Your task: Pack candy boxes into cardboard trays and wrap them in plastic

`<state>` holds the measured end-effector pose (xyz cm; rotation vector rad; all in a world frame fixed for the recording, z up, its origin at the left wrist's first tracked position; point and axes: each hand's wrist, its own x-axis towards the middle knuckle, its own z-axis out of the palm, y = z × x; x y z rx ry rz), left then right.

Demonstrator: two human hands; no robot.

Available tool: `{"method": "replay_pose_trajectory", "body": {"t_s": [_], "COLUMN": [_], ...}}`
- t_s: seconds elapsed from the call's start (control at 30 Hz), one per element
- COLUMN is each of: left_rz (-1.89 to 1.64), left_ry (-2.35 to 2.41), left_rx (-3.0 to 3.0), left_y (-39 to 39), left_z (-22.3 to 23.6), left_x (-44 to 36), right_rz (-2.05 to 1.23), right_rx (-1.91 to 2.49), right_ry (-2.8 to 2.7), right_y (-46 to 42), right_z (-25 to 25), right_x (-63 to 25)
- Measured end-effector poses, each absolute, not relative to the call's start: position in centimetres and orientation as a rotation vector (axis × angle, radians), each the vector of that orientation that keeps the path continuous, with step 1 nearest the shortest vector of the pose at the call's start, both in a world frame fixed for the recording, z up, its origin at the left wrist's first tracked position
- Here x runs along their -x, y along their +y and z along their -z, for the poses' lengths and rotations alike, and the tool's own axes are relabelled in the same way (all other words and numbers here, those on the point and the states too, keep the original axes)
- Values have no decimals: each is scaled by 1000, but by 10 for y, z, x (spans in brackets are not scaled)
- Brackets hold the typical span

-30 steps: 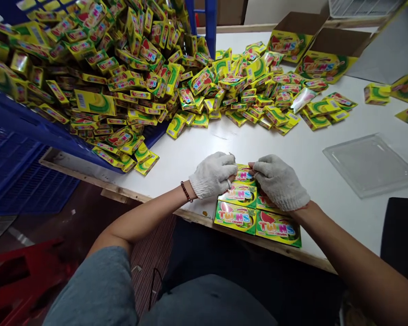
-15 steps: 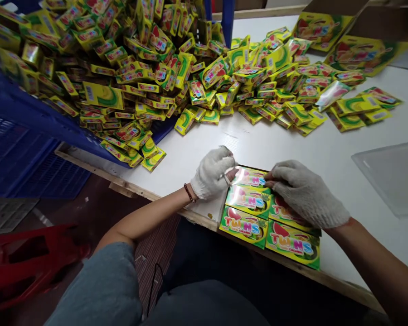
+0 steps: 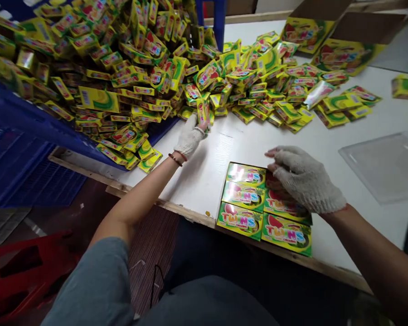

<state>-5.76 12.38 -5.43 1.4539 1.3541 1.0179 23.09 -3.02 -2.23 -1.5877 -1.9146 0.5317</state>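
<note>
Both my hands wear white knit gloves. My left hand reaches forward to the edge of a big heap of small yellow-green candy boxes and is closed on one small box there. My right hand rests with fingers spread on a flat block of "TWINS" boxes laid in two columns at the near edge of the white table. It holds nothing.
The heap spills out of a tipped blue crate on the left. More small boxes lie scattered at the back. An open printed carton stands at the far right, a clear plastic lid to the right. A red stool is below left.
My left hand left the block of boxes and moved forward to the heap, where it closed on a small box. My right hand stayed on the block, fingers now spread.
</note>
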Motion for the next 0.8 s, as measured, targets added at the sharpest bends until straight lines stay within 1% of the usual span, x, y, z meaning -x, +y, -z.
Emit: {"method": "replay_pose_trajectory", "body": {"t_s": [0.07,0.13,0.2,0.3,0.4,0.47,0.57,0.67,0.8], "left_rz": [-950,-854,-816,-870,-895,-820,-649,-545,-559], "left_ry": [1057,883,826,861,810,746,732,753,745], "left_rx": [-1425,-1524,-1669,-1876,-2135,-2320,-2493,-2565,-2576], "left_y": [91,59,34,17,13,12,8,5,4], "left_z": [43,29,19,18,31,40,46,44,43], "left_x": [22,-8,-26,-27,-15,-10,-11,-14,-14], "right_rz": [-550,-633,-655,-630,-789,-889,-842,-778,-875], "right_rx": [1634,1686,1726,1747,1812,1862,1834,1786,1765], "right_ry": [-1735,-1620,-1612,-1691,-1815,-1974,-2152,-2072,-2012], "right_y": [-25,-22,-24,-32,-37,-35,-29,-29,-40], "right_z": [10,-2,-14,-27,-30,-27,-13,8,34], "right_x": [-225,-222,-229,-254,-279,-286,-282,-274,-274]}}
